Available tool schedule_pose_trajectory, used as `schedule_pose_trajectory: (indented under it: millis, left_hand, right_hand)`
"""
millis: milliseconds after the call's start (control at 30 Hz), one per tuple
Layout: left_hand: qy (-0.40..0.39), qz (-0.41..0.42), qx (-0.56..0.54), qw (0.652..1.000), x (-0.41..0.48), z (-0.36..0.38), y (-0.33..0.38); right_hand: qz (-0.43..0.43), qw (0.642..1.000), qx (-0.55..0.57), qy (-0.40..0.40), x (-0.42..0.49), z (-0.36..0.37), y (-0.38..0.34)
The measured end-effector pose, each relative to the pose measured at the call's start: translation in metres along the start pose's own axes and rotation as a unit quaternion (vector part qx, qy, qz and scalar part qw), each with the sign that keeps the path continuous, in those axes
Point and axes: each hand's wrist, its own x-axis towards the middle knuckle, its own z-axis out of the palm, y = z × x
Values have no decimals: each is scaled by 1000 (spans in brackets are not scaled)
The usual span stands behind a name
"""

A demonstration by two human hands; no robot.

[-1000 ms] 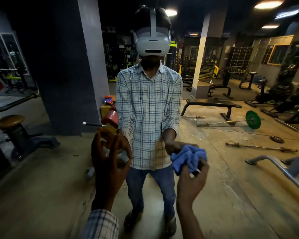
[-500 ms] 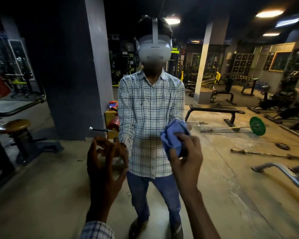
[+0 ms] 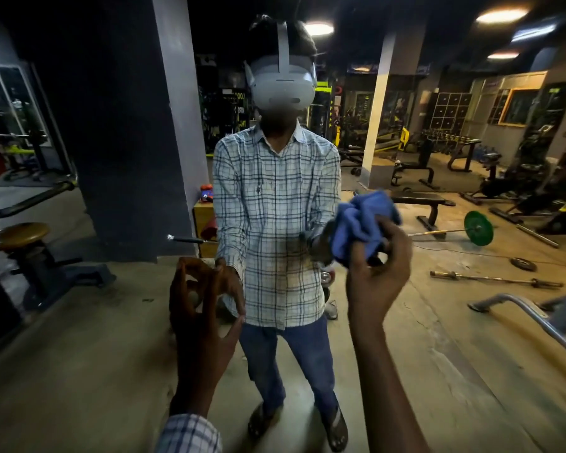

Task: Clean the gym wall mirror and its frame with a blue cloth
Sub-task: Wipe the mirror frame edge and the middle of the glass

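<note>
Barbell point(image 3: 438, 232) (green plate point(image 3: 478, 227)), flat bench point(image 3: 419, 199)

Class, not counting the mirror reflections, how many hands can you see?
2: the left hand, raised at lower centre; the right hand, to its right, gripping the blue cloth.

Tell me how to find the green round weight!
Start at the black flat bench on the right. Beside it a barbell lies on the floor, carrying the green weight plate upright. The other plate nearby is dark and lies flat.
</note>
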Motion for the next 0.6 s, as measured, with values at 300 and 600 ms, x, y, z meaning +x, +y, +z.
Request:
schedule_pose_trajectory:
  millis: [300,600]
  left_hand:
    - [-2,13,-4,1000,-2,0,-1]
    - [4,26,7,1000,-2,4,-3]
  right_hand:
    - [-20,980,-113,-165,-98,-37,54]
    - [173,978,-85,-81,-134,-33,46]
